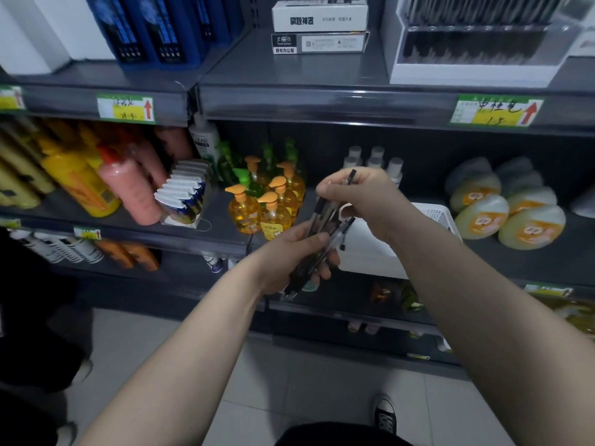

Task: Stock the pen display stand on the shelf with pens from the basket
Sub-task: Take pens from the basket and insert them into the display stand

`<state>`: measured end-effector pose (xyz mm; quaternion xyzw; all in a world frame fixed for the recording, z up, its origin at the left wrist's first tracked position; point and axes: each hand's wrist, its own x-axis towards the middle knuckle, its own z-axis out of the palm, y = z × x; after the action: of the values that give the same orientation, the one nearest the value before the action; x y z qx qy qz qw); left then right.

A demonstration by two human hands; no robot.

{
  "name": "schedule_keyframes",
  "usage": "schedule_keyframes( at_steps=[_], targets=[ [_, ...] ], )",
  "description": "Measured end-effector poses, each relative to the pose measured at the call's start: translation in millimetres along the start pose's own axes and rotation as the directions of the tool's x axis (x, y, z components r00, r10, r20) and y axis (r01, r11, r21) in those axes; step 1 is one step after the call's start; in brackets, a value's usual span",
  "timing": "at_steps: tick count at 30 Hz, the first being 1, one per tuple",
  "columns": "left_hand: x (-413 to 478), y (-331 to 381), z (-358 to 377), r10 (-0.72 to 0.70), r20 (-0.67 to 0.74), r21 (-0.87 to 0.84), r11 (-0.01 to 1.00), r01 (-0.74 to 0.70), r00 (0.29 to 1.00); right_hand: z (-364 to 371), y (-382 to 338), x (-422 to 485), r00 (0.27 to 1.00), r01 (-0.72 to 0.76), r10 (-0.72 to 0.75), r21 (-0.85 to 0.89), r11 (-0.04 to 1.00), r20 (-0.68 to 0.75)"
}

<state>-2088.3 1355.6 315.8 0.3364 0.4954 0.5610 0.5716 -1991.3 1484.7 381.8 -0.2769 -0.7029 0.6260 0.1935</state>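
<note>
My left hand (294,255) grips a bunch of several black pens (322,220), held in front of the middle shelf. Just above it, my right hand (360,197) pinches one pen (349,177) from the top of that bunch. The white perforated basket (441,217) sits on the middle shelf behind my right wrist, mostly hidden by it. The pen display stand (476,56), white with clear tiers of dark pens, stands on the upper shelf at the top right, well above both hands.
Orange pump bottles (267,204) stand on the middle shelf left of my hands. Yellow-green pouches (505,207) lie at the right. Boxes (318,24) sit on the upper shelf beside the stand. A price rail (497,111) runs below it. A shoe (384,413) shows on the tiled floor.
</note>
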Motion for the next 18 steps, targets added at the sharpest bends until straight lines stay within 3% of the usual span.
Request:
schedule_keyframes(
  at_steps=[7, 13, 18],
  targets=[
    [-4, -5, -6, -0.007, -0.029, -0.029, 1.000, 0.006, 1.000, 4, 4, 4, 0.988, 0.067, -0.054, 0.088, 0.994, -0.145],
    [-10, -3, -23, -0.031, -0.157, 0.122, 0.991, 0.051, 0.987, -5, 4, 4, 0.933, 0.230, -0.114, 0.321, 0.919, -0.343],
    [-15, 3, -15, 0.103, -0.336, -0.042, 0.991, -0.125, 0.936, 4, 15, -15, 0.927, 0.225, -0.023, 0.507, 0.832, -0.375]
  ],
)
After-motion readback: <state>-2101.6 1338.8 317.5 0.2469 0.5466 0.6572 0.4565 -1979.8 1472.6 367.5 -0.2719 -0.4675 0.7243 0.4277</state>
